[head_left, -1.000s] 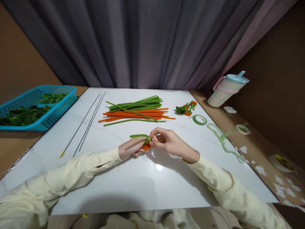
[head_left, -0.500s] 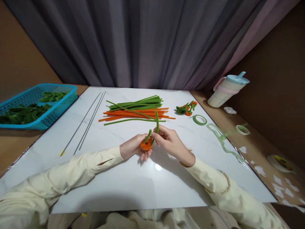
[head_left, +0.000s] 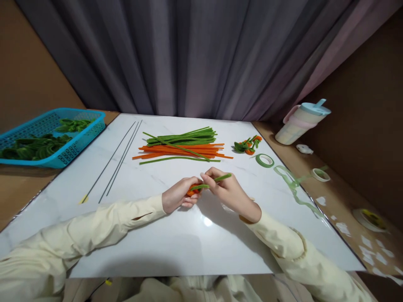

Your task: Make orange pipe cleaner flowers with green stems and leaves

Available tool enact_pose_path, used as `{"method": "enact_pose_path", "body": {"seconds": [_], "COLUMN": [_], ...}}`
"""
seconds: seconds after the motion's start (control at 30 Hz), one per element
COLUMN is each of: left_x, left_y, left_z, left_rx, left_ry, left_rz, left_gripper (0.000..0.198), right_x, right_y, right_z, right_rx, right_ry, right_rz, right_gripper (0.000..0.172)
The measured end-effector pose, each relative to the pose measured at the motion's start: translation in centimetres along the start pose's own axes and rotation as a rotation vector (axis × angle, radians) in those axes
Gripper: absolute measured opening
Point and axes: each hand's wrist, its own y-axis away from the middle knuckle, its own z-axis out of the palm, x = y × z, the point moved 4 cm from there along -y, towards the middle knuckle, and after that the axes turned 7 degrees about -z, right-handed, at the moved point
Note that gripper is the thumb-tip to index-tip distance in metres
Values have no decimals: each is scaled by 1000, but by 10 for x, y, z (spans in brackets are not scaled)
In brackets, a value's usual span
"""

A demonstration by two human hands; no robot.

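My left hand [head_left: 181, 195] is closed around an orange pipe-cleaner flower [head_left: 192, 191], whose lower part is hidden by the fingers. A green pipe cleaner [head_left: 223, 177] runs from the flower towards the right. My right hand [head_left: 222, 188] pinches that green pipe cleaner between thumb and fingers, close against my left hand. Beyond both hands lie a pile of green pipe cleaners [head_left: 189, 136] and a pile of orange pipe cleaners [head_left: 182, 151]. One loose green pipe cleaner [head_left: 173, 158] lies in front of them.
At left are a blue basket [head_left: 80, 138] with green leaf pieces and several dark wires [head_left: 110, 157]. At right are finished orange-and-green pieces [head_left: 248, 145], green tape [head_left: 265, 160], a tangled green strip [head_left: 294, 184], a tumbler [head_left: 297, 126] and paper scraps [head_left: 343, 228].
The green pipe cleaner, upright before, now leans over to the right. The flower has turned in my left hand, its fingers closing more around it. The view has shifted slightly.
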Motion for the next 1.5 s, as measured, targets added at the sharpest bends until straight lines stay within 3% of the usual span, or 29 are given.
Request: {"method": "enact_pose_path", "body": {"seconds": [0.3, 0.57, 0.77, 0.97, 1.13, 1.27, 1.5], "left_x": [3, 2, 2, 4, 6, 7, 6], "left_y": [2, 3, 3, 7, 7, 7, 10], "left_z": [-2, -3, -3, -1, -1, -1, 1], "left_rx": [84, 125, 78, 105, 102, 99, 98], "left_ry": [-14, 19, 69, 37, 24, 2, -76], "left_rz": [-45, -114, -162, -117, -109, -108, -89], "left_gripper": [30, 32, 30, 28, 29, 29, 28], "right_x": [8, 1, -6, -21, -17, -8, -3], "right_y": [1, 3, 9, 14, 19, 14, 10], "right_z": [0, -2, -6, -2, 5, -1, 6], "right_rx": [-144, -208, -269, -230, -192, -84, -82], "right_ry": [-141, -247, -104, 161, 261, 266, 196], "right_rz": [112, 183, 10, -212, -317, -247, -102], "right_gripper": [23, 21, 19, 20, 25, 17, 19]}}
